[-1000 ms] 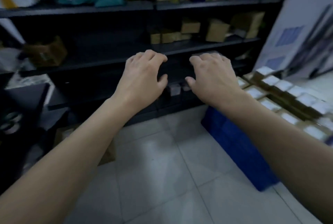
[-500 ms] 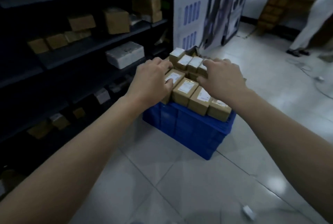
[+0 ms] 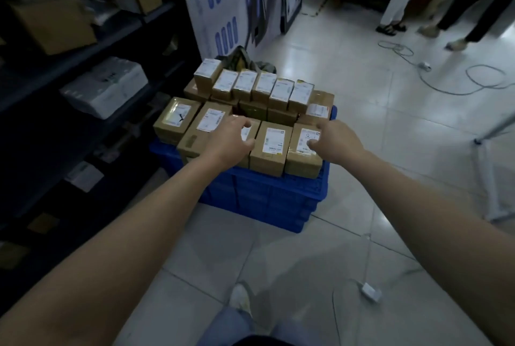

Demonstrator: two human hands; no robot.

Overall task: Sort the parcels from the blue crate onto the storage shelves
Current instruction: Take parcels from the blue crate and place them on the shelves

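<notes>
Parcels (image 3: 274, 143) fill the blue crate (image 3: 267, 195).
Left hand (image 3: 228, 141) and right hand (image 3: 338, 139) hover over the front boxes, fingers spread, holding nothing.

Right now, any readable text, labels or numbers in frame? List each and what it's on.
None can be quoted.
Shipping labels on the parcels in the blue crate: printed text and barcodes, too small and blurred.
Label under the right hand: handwritten scrawl, illegible.
Label under the left hand: mostly covered.
White board behind the crate: blue blocks, no legible words.
White parcel on the shelf: print blurred.
</notes>
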